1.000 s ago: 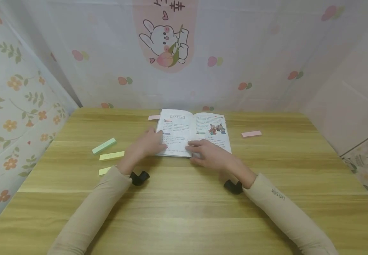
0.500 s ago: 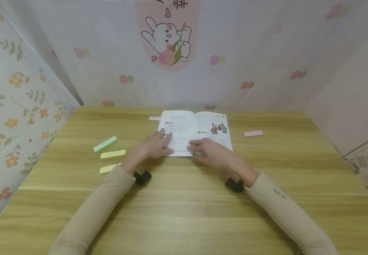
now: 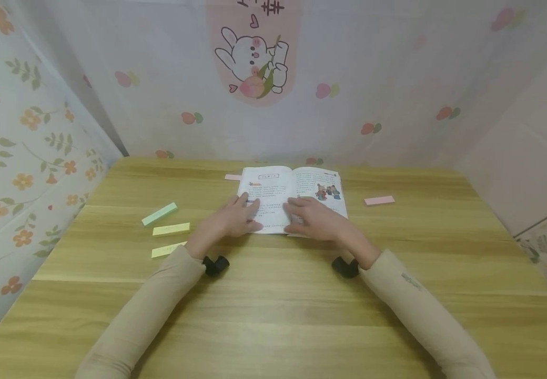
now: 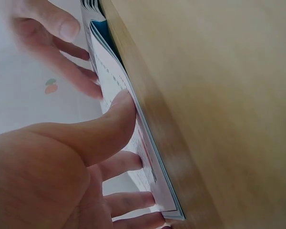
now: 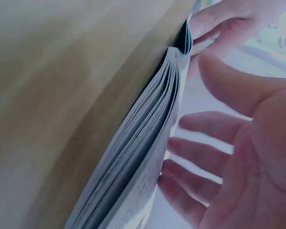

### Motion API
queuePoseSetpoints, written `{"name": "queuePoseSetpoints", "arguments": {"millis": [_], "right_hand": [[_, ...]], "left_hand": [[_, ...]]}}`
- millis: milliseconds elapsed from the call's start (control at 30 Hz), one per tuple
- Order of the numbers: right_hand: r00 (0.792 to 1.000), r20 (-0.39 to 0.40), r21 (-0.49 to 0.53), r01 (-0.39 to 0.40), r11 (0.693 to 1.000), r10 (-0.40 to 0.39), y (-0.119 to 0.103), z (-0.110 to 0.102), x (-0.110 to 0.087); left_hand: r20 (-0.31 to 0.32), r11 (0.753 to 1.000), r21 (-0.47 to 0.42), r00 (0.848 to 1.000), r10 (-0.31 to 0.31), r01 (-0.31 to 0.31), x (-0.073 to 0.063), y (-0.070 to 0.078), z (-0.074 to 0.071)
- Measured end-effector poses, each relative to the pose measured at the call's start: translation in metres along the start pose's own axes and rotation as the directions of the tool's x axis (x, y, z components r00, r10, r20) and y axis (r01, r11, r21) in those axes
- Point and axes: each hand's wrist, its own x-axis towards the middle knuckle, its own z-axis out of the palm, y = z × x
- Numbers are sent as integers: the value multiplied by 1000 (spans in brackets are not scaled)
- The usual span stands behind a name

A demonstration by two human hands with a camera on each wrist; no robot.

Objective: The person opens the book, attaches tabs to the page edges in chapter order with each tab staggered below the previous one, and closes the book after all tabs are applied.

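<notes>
An open book [image 3: 275, 202] with printed text and a small coloured picture lies near the table's far edge. My left hand [image 3: 235, 216] rests on the left page with its fingers spread. In the left wrist view, the thumb [image 4: 117, 119] of that hand lies on the page near the lower edge. Near the spine, my right hand [image 3: 318, 218] reaches over the right page with fingers loosely extended. Seen from the right wrist, its fingertips [image 5: 169, 167] are at the page surface, and the thick stack of right-hand pages [image 5: 138, 138] fans slightly at the bottom edge.
Left of the book lie a green strip [image 3: 160, 215] and two yellow strips [image 3: 171, 229]. One pink strip [image 3: 233, 177] sits by the book's far left corner, another pink strip [image 3: 380, 201] to its right. A printed curtain [image 3: 349, 63] hangs behind the wooden table [image 3: 273, 305].
My left hand has moved from the book's left edge further onto the left page, fingers spreading. My right hand has shifted slightly away from me and rightward near the spine. The book stays open.
</notes>
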Motion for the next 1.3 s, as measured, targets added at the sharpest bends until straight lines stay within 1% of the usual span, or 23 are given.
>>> {"name": "queuePoseSetpoints", "arguments": {"millis": [67, 167, 233, 367, 633, 700, 800, 900, 1000, 1133, 1233, 1300], "right_hand": [[999, 36, -17, -37, 999, 38, 0, -1, 3], [995, 75, -62, -64, 996, 68, 0, -2, 10], [992, 91, -88, -78, 993, 86, 0, -4, 15], [987, 109, -134, -101, 986, 116, 1, -6, 21], [983, 119, -201, -117, 973, 143, -1, -7, 24], [979, 131, -215, -124, 969, 155, -4, -10, 27], [976, 153, -231, -115, 966, 153, -7, -14, 33], [972, 183, -213, -109, 971, 149, -6, -17, 41], [957, 229, -156, -142, 978, 175, -2, -18, 45], [938, 270, -104, -195, 975, 217, 6, -17, 48], [935, 273, -97, -206, 974, 225, 10, -16, 48], [936, 275, -101, -200, 975, 220, 12, -17, 49]], "left_hand": [[0, 1000, 4, 1000, -1, 1, 1, 0, 1], [4, 1000, 0, 1000, -12, 12, 1, -1, 0], [9, 1000, -11, 1000, -24, 24, 1, -1, 0], [14, 999, -15, 999, -28, 29, 1, -1, 0], [20, 1000, -9, 999, -29, 29, 1, 3, -1], [20, 999, -14, 999, -30, 30, 1, 4, -1], [20, 999, -16, 999, -36, 36, 0, 4, -1], [18, 999, -16, 999, -42, 42, -2, 4, -1], [16, 999, -14, 999, -40, 40, -3, 3, 0], [10, 1000, -13, 1000, -29, 29, -2, 3, 2], [10, 1000, -14, 1000, -28, 28, 0, 3, 2], [13, 999, -13, 999, -33, 33, 0, 4, 2]]}}
